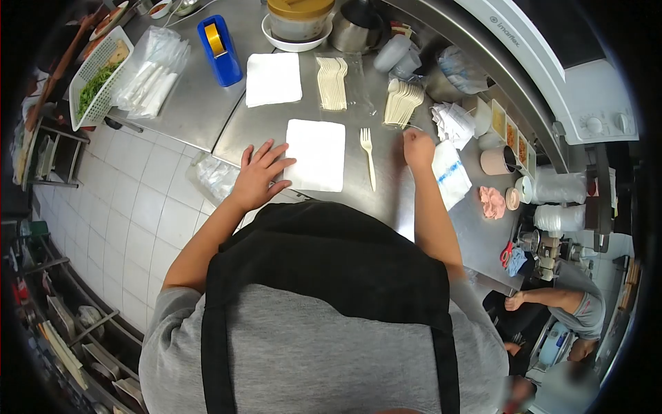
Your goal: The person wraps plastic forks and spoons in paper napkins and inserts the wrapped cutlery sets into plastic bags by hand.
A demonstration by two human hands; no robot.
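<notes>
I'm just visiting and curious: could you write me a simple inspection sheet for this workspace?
Surface: grey stainless-steel table, well occupied.
Things at work: white square paper napkin; cream plastic fork lying to its right.
Clutter: blue plastic tape dispenser, crumpled pink cloth-like piece, red-handled scissors.
Hands: left hand spread, fingertips at the napkin's left edge; right hand curled near a cream plastic fork stack, grip unclear.
Cables: thin white cord, far left.
Surroundings: pale tiled floor; white imarflex appliance; another person's grey sleeve, right.
</notes>
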